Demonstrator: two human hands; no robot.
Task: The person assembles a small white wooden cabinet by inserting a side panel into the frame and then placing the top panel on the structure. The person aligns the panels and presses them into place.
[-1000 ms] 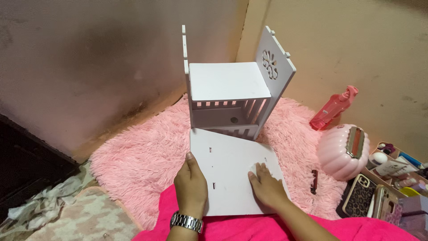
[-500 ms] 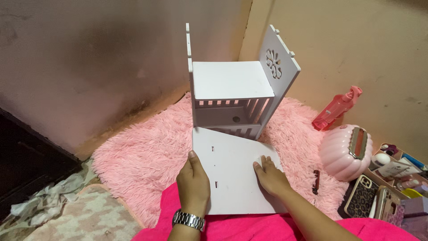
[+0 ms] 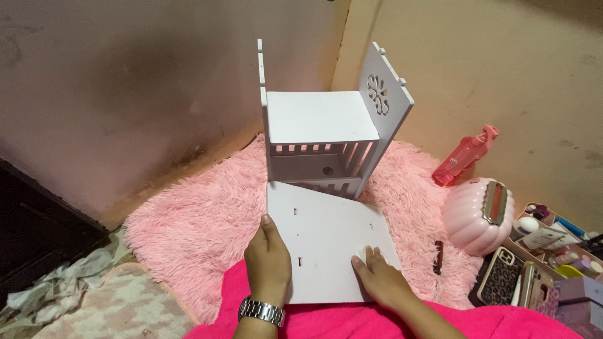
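Pink shaggy rug (image 3: 188,232) lay against wall. Left hand (image 3: 269,257), wristwatch (image 3: 260,310) on wrist, gripped left edge of flat white panel (image 3: 326,245), thumb on top. Panel lay on rug, touching base of white slatted shelf unit (image 3: 326,144). Right hand (image 3: 380,279) rested open, palm down, on panel's lower right. Pink bottle (image 3: 465,155), pink shell-shaped case (image 3: 476,216) further right.

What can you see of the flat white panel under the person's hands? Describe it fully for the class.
The flat white panel looks like smooth painted board, roughly rectangular, with several small slots cut through it. It lies flat, partly on the pink fluffy rug, its near edge towards the person's lap. The left hand grips its left edge; the right hand rests on top. Its far edge meets the white shelf unit.
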